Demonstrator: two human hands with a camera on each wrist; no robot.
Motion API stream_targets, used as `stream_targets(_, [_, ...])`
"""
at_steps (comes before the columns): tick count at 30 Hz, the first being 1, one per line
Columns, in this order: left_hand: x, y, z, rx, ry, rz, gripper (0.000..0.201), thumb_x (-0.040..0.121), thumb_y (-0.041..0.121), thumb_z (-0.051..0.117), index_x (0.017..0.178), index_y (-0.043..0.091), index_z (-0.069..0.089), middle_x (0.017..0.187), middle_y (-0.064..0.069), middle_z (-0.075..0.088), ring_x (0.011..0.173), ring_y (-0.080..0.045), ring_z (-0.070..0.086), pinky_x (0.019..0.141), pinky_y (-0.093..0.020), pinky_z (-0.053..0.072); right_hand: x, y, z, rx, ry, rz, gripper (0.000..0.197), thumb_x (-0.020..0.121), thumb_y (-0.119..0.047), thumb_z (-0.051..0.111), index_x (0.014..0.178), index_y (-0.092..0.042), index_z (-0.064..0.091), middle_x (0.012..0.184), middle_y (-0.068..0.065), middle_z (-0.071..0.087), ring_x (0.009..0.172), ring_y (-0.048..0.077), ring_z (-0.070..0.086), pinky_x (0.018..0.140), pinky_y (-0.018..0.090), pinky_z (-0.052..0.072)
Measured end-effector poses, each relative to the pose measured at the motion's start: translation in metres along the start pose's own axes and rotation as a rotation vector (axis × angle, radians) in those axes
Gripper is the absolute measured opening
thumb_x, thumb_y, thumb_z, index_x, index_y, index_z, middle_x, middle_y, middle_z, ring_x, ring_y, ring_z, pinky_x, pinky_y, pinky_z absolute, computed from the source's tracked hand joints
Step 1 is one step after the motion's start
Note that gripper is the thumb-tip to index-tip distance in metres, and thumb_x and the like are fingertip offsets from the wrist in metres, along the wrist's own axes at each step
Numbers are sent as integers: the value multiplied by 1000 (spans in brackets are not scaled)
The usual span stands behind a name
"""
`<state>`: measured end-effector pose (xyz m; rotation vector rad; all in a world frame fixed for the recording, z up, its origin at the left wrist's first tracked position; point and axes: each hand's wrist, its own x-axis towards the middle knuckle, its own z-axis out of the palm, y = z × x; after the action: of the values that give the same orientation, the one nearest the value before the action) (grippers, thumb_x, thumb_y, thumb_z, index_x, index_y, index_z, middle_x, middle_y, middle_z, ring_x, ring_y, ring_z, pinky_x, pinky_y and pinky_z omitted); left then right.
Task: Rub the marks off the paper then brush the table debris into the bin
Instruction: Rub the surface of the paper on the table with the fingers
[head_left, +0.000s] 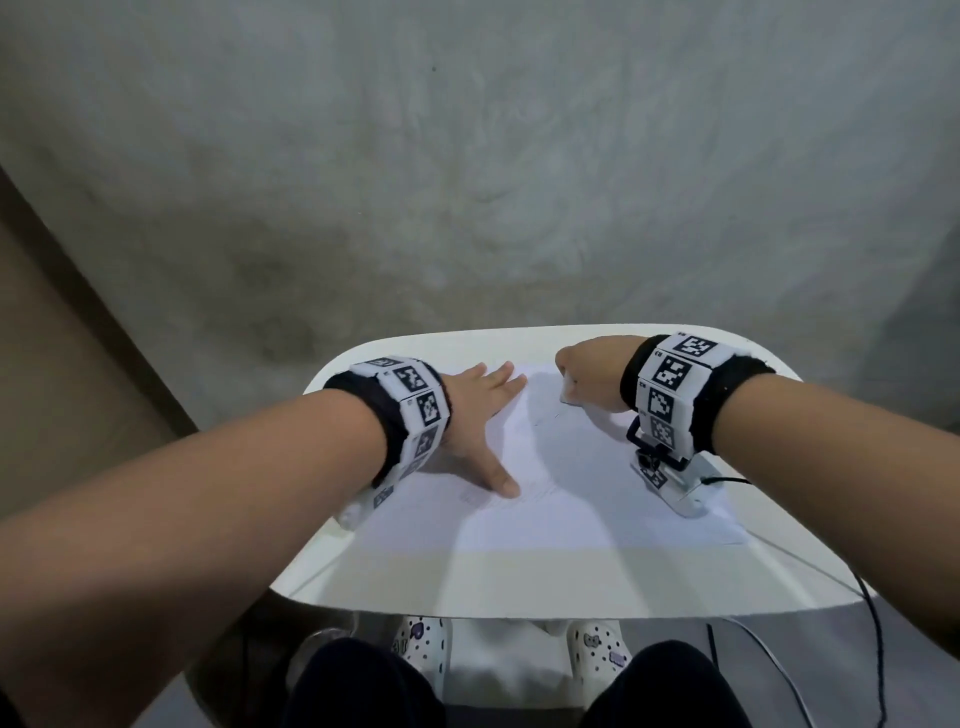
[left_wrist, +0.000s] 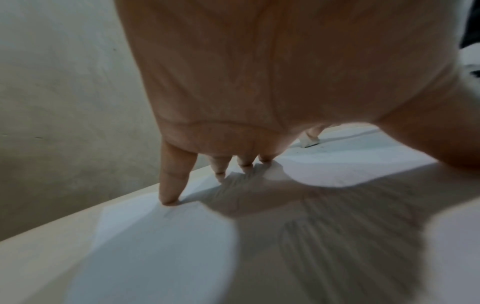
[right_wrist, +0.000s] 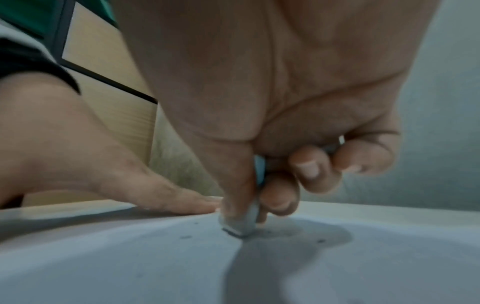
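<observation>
A white sheet of paper (head_left: 571, 467) lies on the small white table (head_left: 519, 582). My left hand (head_left: 467, 421) presses flat on the paper's left part, fingers spread and straight; the left wrist view shows its fingertips (left_wrist: 170, 198) touching the sheet (left_wrist: 161, 246). My right hand (head_left: 587, 374) pinches a white eraser (head_left: 569, 392) at the paper's far right area. In the right wrist view the eraser (right_wrist: 240, 224) stands with its tip on the paper (right_wrist: 130, 267), held by thumb and fingers. Small dark crumbs (right_wrist: 185, 237) lie on the sheet around it. Faint pencil marks (head_left: 483, 496) show near my left thumb.
A grey wall rises right behind the table's far edge. Black cables (head_left: 872, 623) hang off the table's right side. My knees and white shoes (head_left: 421, 644) are under the near edge. No bin is in view.
</observation>
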<state>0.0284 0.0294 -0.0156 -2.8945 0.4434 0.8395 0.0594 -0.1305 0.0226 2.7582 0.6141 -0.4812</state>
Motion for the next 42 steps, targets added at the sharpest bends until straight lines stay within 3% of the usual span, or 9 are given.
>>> stream_targets(7, [-5, 0, 5, -13, 18, -7, 133, 66, 74, 71, 153, 31, -19, 159, 13, -27, 149, -16, -18, 119, -54, 8, -18, -36, 9, -93, 8, -188, 33, 96, -19, 48, 128, -10, 53, 122, 11, 61, 108, 30, 60, 73, 30, 37])
stream_targets(17, [-6, -1, 4, -30, 11, -3, 133, 66, 73, 72, 153, 33, -19, 159, 12, -27, 149, -17, -19, 119, -56, 7, -7, -36, 5, -83, -60, -197, 32, 96, -17, 48, 127, -10, 52, 95, 4, 62, 86, 22, 58, 72, 27, 43])
stream_targets(20, [-8, 1, 5, 1, -9, -21, 131, 68, 75, 68, 152, 31, -22, 158, 13, -29, 148, -15, -21, 119, -56, 5, 1, -17, -2, -118, 20, -56, 27, 95, -19, 49, 119, -9, 57, 103, 0, 65, 92, 24, 60, 73, 28, 42])
stream_targets(24, [-11, 3, 1, -19, 11, -15, 132, 68, 70, 72, 153, 31, -20, 160, 11, -27, 149, -17, -18, 119, -56, 9, -8, -40, 7, -110, -65, -234, 36, 97, -18, 49, 132, -16, 51, 119, 5, 61, 97, 23, 56, 66, 22, 37])
stream_targets(28, [-8, -1, 4, -9, -11, -16, 133, 66, 75, 70, 152, 32, -23, 159, 13, -28, 149, -17, -20, 119, -56, 5, 8, -20, -3, -181, 1, -59, 24, 92, -24, 57, 112, -11, 59, 90, -3, 64, 89, 23, 62, 76, 28, 48])
stream_targets(31, [-11, 1, 2, -37, 10, -7, 133, 66, 71, 73, 152, 34, -21, 159, 11, -27, 149, -16, -19, 118, -55, 7, -3, -41, 3, -210, -65, -155, 35, 94, -22, 55, 128, -15, 55, 119, 2, 64, 111, 23, 60, 93, 31, 45])
stream_targets(36, [-7, -1, 4, -2, -14, -14, 134, 66, 76, 69, 151, 32, -23, 159, 11, -28, 149, -18, -20, 119, -56, 5, 10, -25, -1, -186, -10, -73, 30, 87, -27, 63, 114, -13, 63, 104, 0, 69, 72, 14, 62, 63, 23, 45])
stream_targets(40, [-14, 4, 1, -73, 6, -28, 132, 68, 67, 75, 152, 34, -21, 159, 11, -25, 149, -16, -16, 119, -50, 7, 0, -44, 7, -128, -46, -180, 40, 98, -18, 48, 137, -9, 47, 136, 12, 51, 126, 26, 50, 94, 24, 40])
stream_targets(42, [-11, 3, 0, -71, 8, -23, 133, 66, 69, 75, 153, 34, -19, 159, 12, -26, 150, -17, -16, 118, -52, 8, 9, -42, 10, -131, -77, -224, 32, 98, -19, 50, 129, -9, 53, 128, 9, 57, 118, 22, 53, 95, 18, 39])
